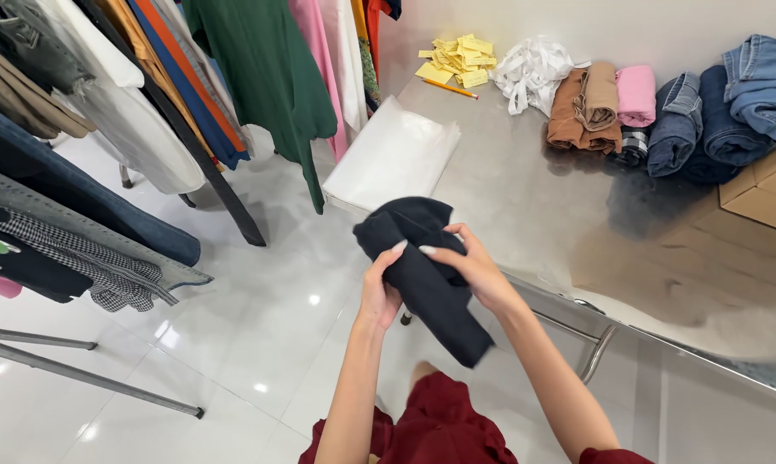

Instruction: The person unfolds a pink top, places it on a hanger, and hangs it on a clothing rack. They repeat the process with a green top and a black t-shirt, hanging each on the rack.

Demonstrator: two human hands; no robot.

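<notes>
white glossy floor tiles (259,344) and a steel table (525,198) fill the head view, with a rack of hanging clothes (147,94) to the left. both hands work a black garment (422,266) in the air just off the table's near edge: the left hand (379,296) is clenched around its bunched middle, the right hand (474,271) grasps the fold from the other side, and a loose tail hangs below. on the table lie a stack of clear plastic bags (392,159), yellow paper tags (458,58) with a pencil (450,88), and folded jeans (723,112) near a cardboard box (761,193). risk, as i judge it: the hanging tail could slip loose and undo the fold, or the cloth could drop to the floor, since nothing supports it from below.
</notes>
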